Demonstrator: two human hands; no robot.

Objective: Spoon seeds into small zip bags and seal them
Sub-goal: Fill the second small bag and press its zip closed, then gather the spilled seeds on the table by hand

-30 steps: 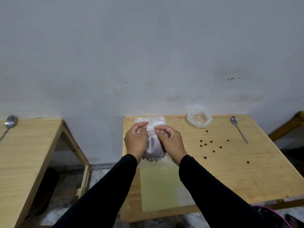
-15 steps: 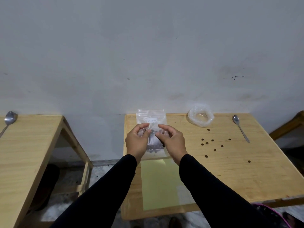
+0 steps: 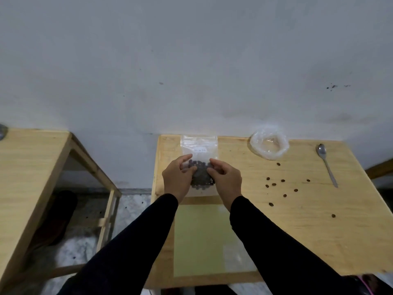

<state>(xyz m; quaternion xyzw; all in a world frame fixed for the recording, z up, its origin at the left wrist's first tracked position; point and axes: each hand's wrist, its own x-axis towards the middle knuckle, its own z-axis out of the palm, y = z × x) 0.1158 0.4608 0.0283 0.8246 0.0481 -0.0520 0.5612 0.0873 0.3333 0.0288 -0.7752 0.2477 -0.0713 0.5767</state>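
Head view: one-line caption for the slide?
Both hands hold a seed-filled zip bag over the wooden table; spoon idle.

Left hand point(image 3: 177, 179), right hand point(image 3: 227, 180) forward, fingers curled inward.

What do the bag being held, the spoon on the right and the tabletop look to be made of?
Zip bag: clear, thin plastic film; the dark seeds show through it and it glints. Spoon: seemingly metal with a polished grey sheen. Table: pale wood or wood-look board, smooth and matt, with visible grain lines; solid wood or veneer cannot be told.
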